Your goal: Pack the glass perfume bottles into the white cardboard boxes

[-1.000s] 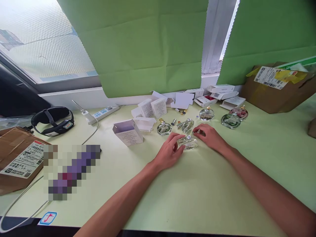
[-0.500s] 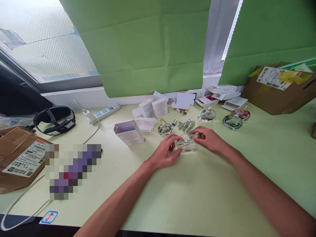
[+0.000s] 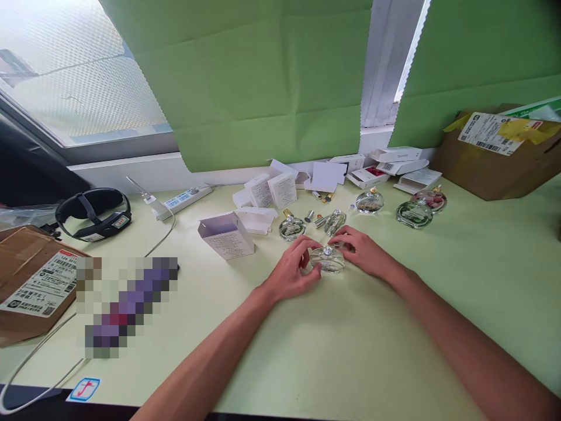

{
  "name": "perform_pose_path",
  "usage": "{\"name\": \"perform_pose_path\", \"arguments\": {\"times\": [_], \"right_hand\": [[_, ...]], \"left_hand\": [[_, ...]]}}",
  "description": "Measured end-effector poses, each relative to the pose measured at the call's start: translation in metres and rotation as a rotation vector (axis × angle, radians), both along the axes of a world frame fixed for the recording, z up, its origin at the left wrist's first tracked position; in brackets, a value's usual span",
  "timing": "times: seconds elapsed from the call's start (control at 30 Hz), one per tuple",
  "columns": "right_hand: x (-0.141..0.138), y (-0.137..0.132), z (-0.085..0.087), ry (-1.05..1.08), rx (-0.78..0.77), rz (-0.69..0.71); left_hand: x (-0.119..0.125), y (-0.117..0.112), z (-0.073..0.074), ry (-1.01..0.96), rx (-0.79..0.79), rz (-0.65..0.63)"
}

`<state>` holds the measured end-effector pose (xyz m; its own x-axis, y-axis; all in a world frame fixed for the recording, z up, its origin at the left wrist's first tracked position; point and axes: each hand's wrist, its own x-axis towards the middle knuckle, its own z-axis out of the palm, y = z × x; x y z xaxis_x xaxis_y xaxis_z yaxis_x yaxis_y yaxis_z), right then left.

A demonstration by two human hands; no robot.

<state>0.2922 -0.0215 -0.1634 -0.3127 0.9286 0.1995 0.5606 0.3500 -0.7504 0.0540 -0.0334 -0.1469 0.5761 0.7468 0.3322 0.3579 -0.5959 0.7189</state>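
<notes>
A clear glass perfume bottle (image 3: 328,261) with a faceted top is on the table in front of me. My left hand (image 3: 298,269) grips its left side between thumb and fingers. At its right side and just behind it, my right hand (image 3: 357,250) has bent fingers pressed close together. What those fingers hold is hidden too much to name. Just beyond lies another clear bottle (image 3: 335,223) on its side. A round bottle (image 3: 291,228) with a gold neck stands left of that, with a small silver cap (image 3: 309,216) between them.
More perfume bottles, one green-tinted (image 3: 414,214) and one pink (image 3: 433,200), stand at the right. An open white carton (image 3: 227,237) is left of my hands; flattened cartons line the window. Cardboard boxes flank both sides, with a power strip (image 3: 187,200) and black headset (image 3: 94,213) at left.
My right hand has shifted slightly left, closer in behind the bottle. The small silver piece seen at its fingertips before is now hidden. My left hand keeps its grip.
</notes>
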Motion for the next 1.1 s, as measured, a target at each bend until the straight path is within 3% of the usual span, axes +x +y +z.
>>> {"name": "perform_pose_path", "arguments": {"times": [0.13,0.3,0.47,0.8,1.1], "right_hand": [[0.002,0.000,-0.002,0.144,-0.052,-0.055],[0.016,-0.006,0.005,0.484,-0.164,-0.152],[0.025,-0.012,0.017,0.744,-0.275,-0.104],[0.019,-0.019,0.025,0.879,-0.459,-0.049],[0.013,-0.022,0.030,0.885,-0.317,-0.019]], "left_hand": [[-0.001,0.000,0.000,0.010,0.006,0.004],[0.000,0.001,-0.002,0.019,0.021,0.007],[0.001,0.000,-0.003,0.029,0.038,0.013],[0.001,-0.001,-0.003,0.029,0.064,0.016],[0.000,-0.001,-0.005,0.007,0.065,0.005]]}}
